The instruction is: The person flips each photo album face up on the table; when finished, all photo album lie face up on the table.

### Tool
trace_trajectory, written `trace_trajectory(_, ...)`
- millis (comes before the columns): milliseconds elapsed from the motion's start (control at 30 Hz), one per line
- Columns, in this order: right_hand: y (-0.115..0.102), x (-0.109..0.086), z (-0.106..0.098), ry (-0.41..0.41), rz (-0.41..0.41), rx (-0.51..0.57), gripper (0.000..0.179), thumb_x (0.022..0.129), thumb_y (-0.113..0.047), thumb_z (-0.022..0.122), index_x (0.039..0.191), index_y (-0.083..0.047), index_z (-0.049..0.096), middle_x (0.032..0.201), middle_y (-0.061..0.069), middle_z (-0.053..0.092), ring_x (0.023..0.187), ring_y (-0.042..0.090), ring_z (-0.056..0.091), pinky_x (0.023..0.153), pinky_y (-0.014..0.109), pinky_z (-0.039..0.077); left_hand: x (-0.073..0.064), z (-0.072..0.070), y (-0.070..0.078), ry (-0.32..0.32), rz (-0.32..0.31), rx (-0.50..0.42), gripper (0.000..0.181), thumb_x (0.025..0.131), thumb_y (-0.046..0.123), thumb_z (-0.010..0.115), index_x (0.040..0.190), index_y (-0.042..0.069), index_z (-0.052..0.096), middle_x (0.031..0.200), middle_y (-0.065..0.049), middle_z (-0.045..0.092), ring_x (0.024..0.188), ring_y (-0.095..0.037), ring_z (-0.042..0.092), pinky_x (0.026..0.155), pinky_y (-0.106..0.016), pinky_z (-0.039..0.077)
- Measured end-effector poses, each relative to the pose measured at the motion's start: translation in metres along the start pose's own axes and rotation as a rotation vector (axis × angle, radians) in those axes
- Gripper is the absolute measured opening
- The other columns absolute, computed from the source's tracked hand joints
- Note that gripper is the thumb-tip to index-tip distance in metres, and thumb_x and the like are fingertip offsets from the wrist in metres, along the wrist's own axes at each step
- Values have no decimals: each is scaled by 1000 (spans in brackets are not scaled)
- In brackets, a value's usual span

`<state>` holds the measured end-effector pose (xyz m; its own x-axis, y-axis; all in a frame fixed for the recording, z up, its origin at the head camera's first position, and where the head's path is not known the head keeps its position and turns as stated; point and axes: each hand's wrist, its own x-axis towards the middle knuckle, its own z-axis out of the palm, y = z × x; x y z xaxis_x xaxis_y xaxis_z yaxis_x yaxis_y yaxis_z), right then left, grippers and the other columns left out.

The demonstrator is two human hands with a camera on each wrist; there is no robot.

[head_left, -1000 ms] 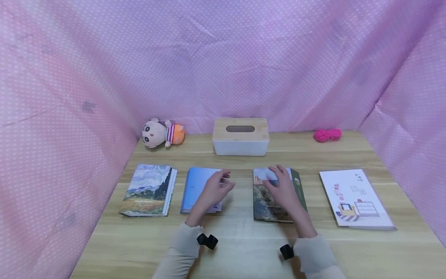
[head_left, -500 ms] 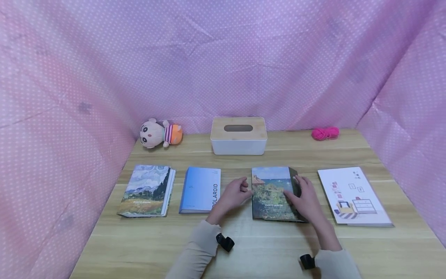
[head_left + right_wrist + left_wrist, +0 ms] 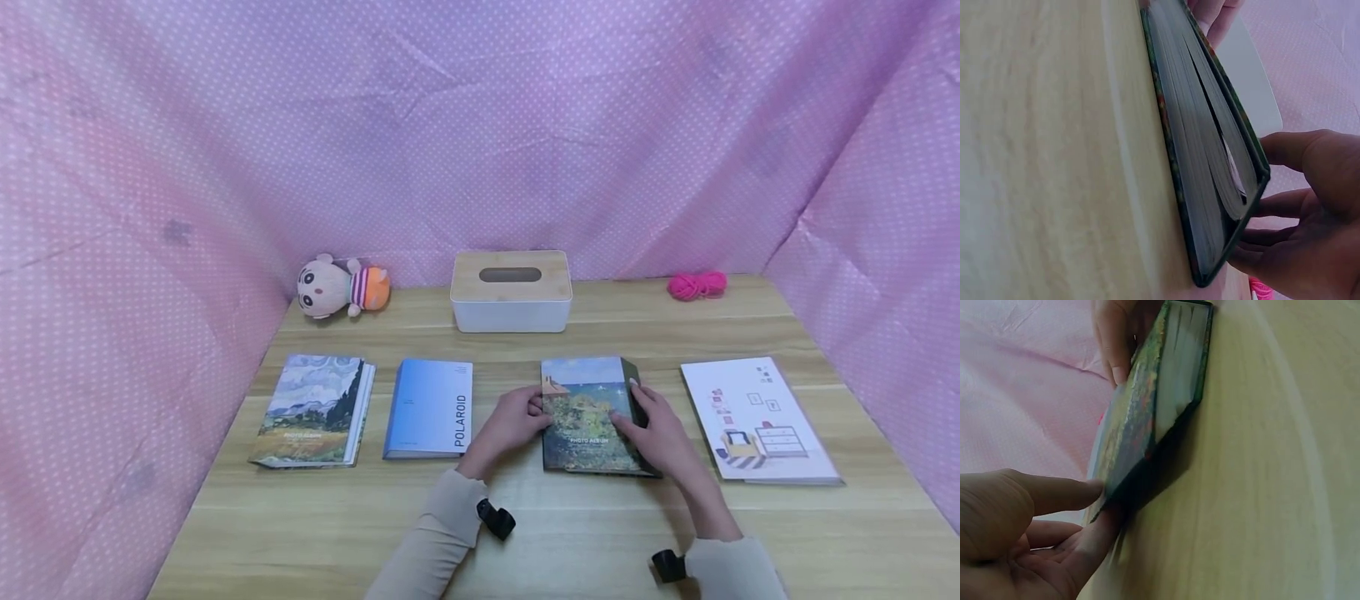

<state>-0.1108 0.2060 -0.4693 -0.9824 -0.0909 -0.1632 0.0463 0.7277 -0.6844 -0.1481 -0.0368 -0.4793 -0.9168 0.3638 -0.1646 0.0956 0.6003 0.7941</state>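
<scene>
A photo album with a painted seaside landscape cover lies on the table between both hands. My left hand pinches its left edge; in the left wrist view the thumb is on the cover and a finger goes under the cover's edge. On the other side, my right hand grips the dark spine, thumb on the front cover and fingers along the spine. The right wrist view shows the page block of the album from its near end, with the pages slightly fanned.
Left of the hands lie a blue Polaroid album and another landscape photo album. A white illustrated album lies at right. Along the back stand a plush toy, a tissue box and a pink yarn bundle, before a pink dotted curtain.
Both hands have moved rightward and down to the landscape photo album. The left hand came off the area over the blue album and took the left edge; the right hand took the spine side.
</scene>
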Motion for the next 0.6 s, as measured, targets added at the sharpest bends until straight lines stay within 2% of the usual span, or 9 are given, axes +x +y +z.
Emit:
trace_trajectory(67,-1,-2,0,-5,18,51,76,97,-39,54,151,1,18,152,32,17,135,54,21,107,65,25,0,1,0,7,8,5,45,89,15,67,130,0,55,90,1,62,78,-4,56,75,-22,50)
trace_trajectory(200,-3,-5,-2,0,43,187,75,96,-37,55,153,-5,17,153,29,19,133,51,28,105,62,32,0,3,1,10,16,-9,45,89,16,68,131,3,57,84,2,61,71,-4,54,66,-20,48)
trace_trajectory(367,-10,-9,-7,29,16,340,73,95,-37,58,153,-14,21,155,24,22,135,48,31,104,56,38,1,5,3,16,19,-14,40,88,18,69,126,7,61,85,2,62,69,-4,54,62,-18,47)
trace_trajectory(467,-18,-11,-10,49,-5,353,74,93,-41,59,153,-19,22,157,20,20,136,49,29,102,56,40,2,6,5,24,16,-10,42,88,22,69,128,10,62,88,1,63,69,-3,55,61,-18,47)
trace_trajectory(600,-29,-12,-13,81,-44,253,73,94,-43,58,153,-17,23,156,21,20,134,51,30,102,60,37,3,7,6,34,2,-24,42,88,27,69,128,14,62,82,4,63,62,-3,52,55,-18,44)
